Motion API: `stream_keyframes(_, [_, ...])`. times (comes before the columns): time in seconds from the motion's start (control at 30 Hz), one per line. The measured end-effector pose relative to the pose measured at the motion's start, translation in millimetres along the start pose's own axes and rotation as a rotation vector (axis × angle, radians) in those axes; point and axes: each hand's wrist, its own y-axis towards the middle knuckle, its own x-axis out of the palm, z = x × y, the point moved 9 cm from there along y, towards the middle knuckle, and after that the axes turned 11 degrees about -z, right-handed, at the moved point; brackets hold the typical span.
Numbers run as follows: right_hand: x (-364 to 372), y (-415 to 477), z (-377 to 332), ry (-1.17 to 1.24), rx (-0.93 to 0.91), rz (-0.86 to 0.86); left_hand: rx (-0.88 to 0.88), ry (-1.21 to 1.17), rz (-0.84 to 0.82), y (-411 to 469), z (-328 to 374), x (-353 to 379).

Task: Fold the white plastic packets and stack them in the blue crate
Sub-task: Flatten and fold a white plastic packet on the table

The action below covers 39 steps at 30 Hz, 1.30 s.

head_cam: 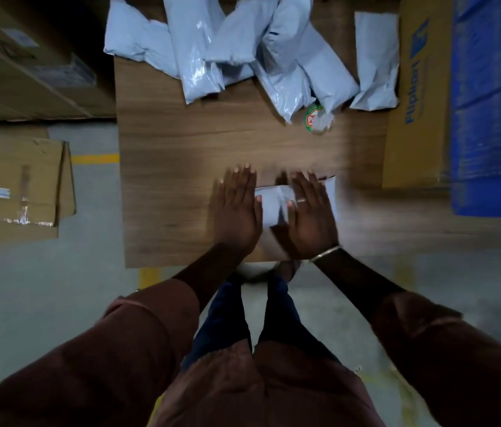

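We see a white packet (pixel 273 208) lying on the wooden counter (pixel 181 143), close to its near edge and a little right of the middle. Both hands are laid flat on it with the fingers straight and pointing to the far side.

The left hand (pixel 236 211) rests mostly on the counter at the packet's left edge, and its thumb touches the plastic. The right hand (pixel 309 220) covers the packet's right part, so a strip of white shows beyond it on the right. A ring (pixel 301 200) sits on one of its fingers and a thin bangle (pixel 326 252) on the wrist. Neither hand pinches or curls around anything. The picture is blurred here, so we cannot tell how far the packet is folded.

At the far side of the counter lies a loose pile of white packets (pixel 243 41), overlapping one another. One more packet (pixel 375 57) lies by itself at the right of the pile. A round green and red label (pixel 315 117) lies at the near edge of the pile.

The blue crate (pixel 495 87) stands at the right, well apart from the hands. A brown cardboard box (pixel 418 118) with blue print stands between the crate and the counter's far right part. We cannot see into the crate.

To the left, more cardboard boxes (pixel 12 186) stand on the grey floor (pixel 43 272), which carries a yellow line (pixel 95 158).
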Motion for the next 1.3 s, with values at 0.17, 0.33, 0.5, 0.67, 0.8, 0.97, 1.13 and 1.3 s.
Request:
stream_keyframes(0.17, [44,25,-23,-0.098,0.02,-0.062,-0.027,0.063,-0.045,10,-5,26])
stream_keyframes(0.33, [51,32,-26,-0.163,0.014,-0.043,-0.067,0.072,-0.06,15,-17,37])
stream_keyframes(0.5, [56,35,-24,-0.198,0.009,-0.033,-0.046,0.027,-0.048,18,-17,40])
stream_keyframes(0.67, [61,38,-24,-0.202,0.001,-0.005,-0.04,-0.004,-0.044,21,-17,44])
stream_keyframes(0.8, [66,42,-20,-0.208,0.018,-0.017,-0.019,-0.063,-0.038,23,-19,46])
stream_keyframes(0.97, [73,46,-15,-0.194,0.024,-0.029,-0.001,-0.117,-0.03,26,-25,51])
stream_keyframes(1.13, [71,44,-15,-0.132,-0.009,-0.047,0.002,-0.084,-0.025,26,-25,54])
stream_keyframes(1.3, [47,38,-11,0.024,-0.013,-0.057,-0.042,0.036,-0.022,23,-15,38])
